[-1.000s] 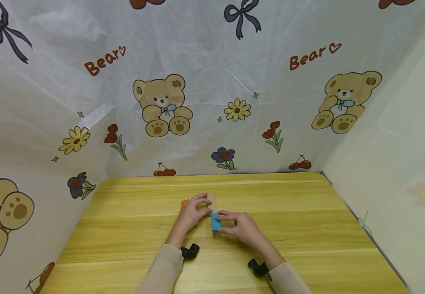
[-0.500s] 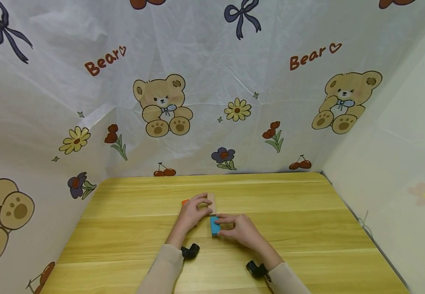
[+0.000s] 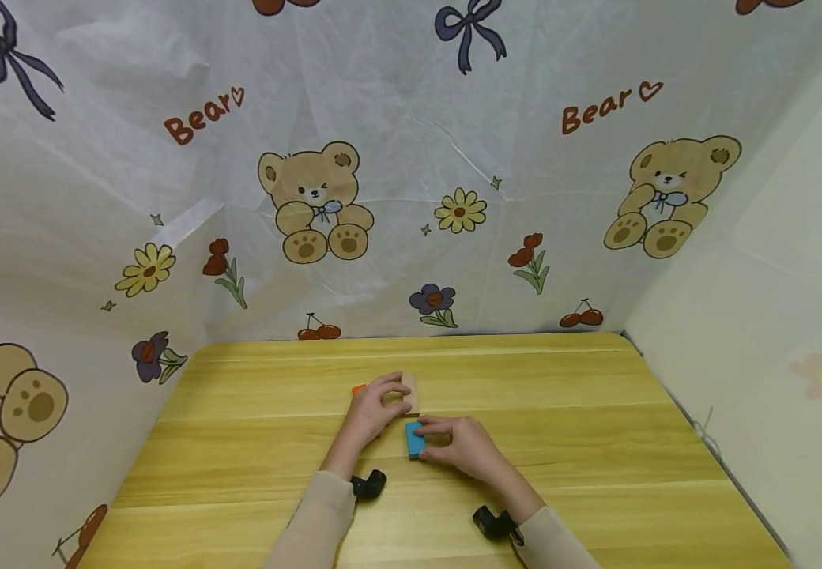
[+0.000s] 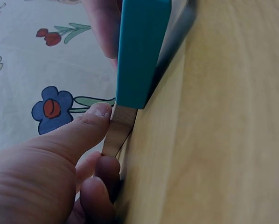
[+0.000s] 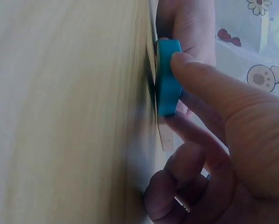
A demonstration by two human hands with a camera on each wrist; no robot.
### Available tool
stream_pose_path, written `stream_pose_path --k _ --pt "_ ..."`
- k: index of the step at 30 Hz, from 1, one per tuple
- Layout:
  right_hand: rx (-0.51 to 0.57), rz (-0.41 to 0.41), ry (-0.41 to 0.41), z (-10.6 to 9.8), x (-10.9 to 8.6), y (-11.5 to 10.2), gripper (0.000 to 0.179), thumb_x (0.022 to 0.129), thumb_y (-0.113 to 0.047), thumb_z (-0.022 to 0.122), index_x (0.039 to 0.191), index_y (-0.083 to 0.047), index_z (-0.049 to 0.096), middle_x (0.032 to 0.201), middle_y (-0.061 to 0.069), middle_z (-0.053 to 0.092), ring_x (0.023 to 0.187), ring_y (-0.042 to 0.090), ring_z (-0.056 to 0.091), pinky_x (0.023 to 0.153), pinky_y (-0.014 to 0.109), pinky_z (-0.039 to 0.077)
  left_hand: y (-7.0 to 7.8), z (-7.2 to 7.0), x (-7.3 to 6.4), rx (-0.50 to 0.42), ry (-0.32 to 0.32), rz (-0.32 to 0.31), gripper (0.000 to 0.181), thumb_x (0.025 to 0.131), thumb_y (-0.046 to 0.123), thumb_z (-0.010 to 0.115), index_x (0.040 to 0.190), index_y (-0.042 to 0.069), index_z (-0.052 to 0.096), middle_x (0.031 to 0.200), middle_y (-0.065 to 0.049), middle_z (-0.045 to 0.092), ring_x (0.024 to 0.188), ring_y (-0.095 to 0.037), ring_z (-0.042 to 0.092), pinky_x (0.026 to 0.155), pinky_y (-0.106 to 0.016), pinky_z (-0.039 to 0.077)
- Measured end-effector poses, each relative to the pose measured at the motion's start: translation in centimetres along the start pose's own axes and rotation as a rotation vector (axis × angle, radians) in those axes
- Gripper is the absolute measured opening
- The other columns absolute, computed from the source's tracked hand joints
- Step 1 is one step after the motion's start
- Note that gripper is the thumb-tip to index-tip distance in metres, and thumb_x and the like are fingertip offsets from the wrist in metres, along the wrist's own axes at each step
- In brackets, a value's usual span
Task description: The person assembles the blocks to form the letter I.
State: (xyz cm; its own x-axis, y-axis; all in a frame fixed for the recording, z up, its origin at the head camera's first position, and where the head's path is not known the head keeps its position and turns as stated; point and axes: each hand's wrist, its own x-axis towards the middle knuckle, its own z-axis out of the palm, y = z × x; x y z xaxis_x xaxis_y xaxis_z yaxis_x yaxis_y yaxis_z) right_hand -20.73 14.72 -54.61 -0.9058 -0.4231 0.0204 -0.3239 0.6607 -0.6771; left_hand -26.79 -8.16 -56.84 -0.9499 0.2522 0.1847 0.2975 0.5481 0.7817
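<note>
My left hand (image 3: 371, 412) pinches a plain wooden block (image 3: 411, 395) near the middle of the table. In the left wrist view the thumb lies on one side of that wooden block (image 4: 118, 128), and curled fingertips are on the other. Just in front of it, on the person's side, is a blue rectangular block (image 3: 414, 440). My right hand (image 3: 466, 448) grips this one between thumb and fingers. The right wrist view has the blue block (image 5: 168, 79) standing close over the tabletop, with part of the wooden block (image 5: 165, 136) showing past it.
An orange block (image 3: 358, 390) sits behind the left hand, mostly hidden by it. The wooden table (image 3: 560, 442) ends at a printed cloth (image 3: 397, 276) at the back. Black wrist cameras (image 3: 370, 485) hang near both sleeves.
The blue block has slid a little toward the person and slightly left with my right hand, opening a small gap from the wooden block. My left hand has stayed in place.
</note>
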Motion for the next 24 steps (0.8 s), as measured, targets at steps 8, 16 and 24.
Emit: stream_pose_path --k 8,16,24 --pt "-0.079 -0.011 0.025 0.35 -0.05 -0.32 0.037 0.091 -0.037 0.085 0.126 -0.027 0.08 0.145 -0.006 0.069 0.133 0.027 0.067 0.102 0.048 0.057 -0.01 0.0 -0.06 -0.015 -0.009 -0.007 0.024 0.097 0.031 0.08 0.119 0.022 0.08 0.156 -0.003 0.06 0.134 -0.036 0.062 0.11 -0.058 0.05" --pt "-0.174 -0.047 0.05 0.36 -0.05 -0.64 0.037 0.09 -0.038 0.085 0.126 -0.029 0.081 0.143 -0.004 0.071 0.126 0.027 0.071 0.096 0.046 0.059 0.27 -0.07 -0.1 -0.02 -0.001 -0.005 0.023 0.097 0.028 0.08 0.119 0.02 0.08 0.155 -0.004 0.06 0.134 -0.036 0.062 0.109 -0.058 0.051" --pt "-0.196 -0.059 0.053 0.43 -0.06 -0.47 0.036 0.09 -0.038 0.085 0.125 -0.029 0.081 0.143 -0.002 0.071 0.126 0.027 0.071 0.098 0.049 0.059 0.4 -0.03 -0.09 0.022 0.017 0.006 0.022 0.096 0.029 0.08 0.117 0.021 0.081 0.146 -0.003 0.065 0.086 -0.015 0.065 0.091 -0.044 0.055"
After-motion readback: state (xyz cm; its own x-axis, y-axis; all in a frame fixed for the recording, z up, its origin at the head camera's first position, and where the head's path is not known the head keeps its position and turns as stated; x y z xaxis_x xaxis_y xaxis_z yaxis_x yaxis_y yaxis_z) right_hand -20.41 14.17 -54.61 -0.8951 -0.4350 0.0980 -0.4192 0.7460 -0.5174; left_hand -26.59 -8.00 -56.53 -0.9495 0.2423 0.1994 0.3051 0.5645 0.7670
